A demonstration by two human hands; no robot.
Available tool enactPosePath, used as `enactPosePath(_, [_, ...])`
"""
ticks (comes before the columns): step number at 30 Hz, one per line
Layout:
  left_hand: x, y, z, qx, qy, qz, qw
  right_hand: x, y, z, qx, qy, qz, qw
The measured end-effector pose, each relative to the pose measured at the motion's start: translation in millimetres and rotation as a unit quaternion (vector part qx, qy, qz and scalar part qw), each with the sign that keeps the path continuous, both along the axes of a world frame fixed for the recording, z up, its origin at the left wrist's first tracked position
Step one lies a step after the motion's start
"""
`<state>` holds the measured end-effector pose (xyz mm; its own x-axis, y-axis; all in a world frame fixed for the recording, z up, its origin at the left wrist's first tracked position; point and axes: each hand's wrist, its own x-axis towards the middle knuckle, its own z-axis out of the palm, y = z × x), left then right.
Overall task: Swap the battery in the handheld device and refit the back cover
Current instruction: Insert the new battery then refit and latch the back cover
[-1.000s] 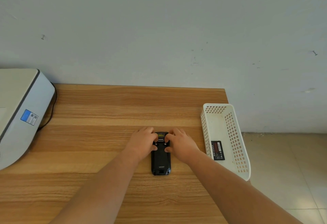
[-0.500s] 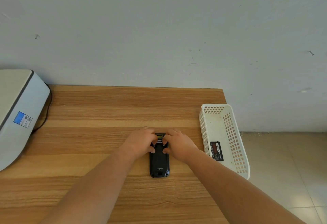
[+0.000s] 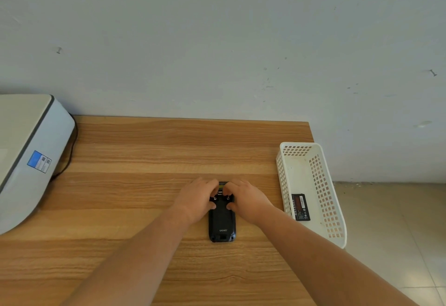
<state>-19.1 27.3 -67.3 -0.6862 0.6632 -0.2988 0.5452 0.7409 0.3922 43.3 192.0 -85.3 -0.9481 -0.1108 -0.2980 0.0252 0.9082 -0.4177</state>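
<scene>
Tabletop (image 3: 169, 151): wooden, back edge against the wall, right edge just beyond the basket; bare wood behind and left of the device.
Printer (image 3: 29, 160): grey-white, far left of the device, cut by the frame edge.
Basket (image 3: 323, 192): white, right of the device, overhanging the tabletop's right edge.
Device (image 3: 222, 221): black, face down, back cover on, near the middle.
Left hand (image 3: 196, 199): fingers curled, pressing the device's top left.
Right hand (image 3: 248, 200): fingers curled, pressing its top right.
Battery (image 3: 300, 206): flat in the basket.
</scene>
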Motion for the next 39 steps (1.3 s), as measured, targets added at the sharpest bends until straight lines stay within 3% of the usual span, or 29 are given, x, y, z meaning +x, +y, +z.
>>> enactPosePath(26, [-16.5,17.0,-0.2,-0.028,-0.083,-0.023,0.996,-3.1,0.8,0.2,-0.030,-0.014,-0.010,0.999])
enactPosePath(39, [-0.1,-1.7,-13.1,0.045,-0.121,0.114,0.985,-0.5,0.5,-3.0,-0.051,-0.022,-0.041,0.998])
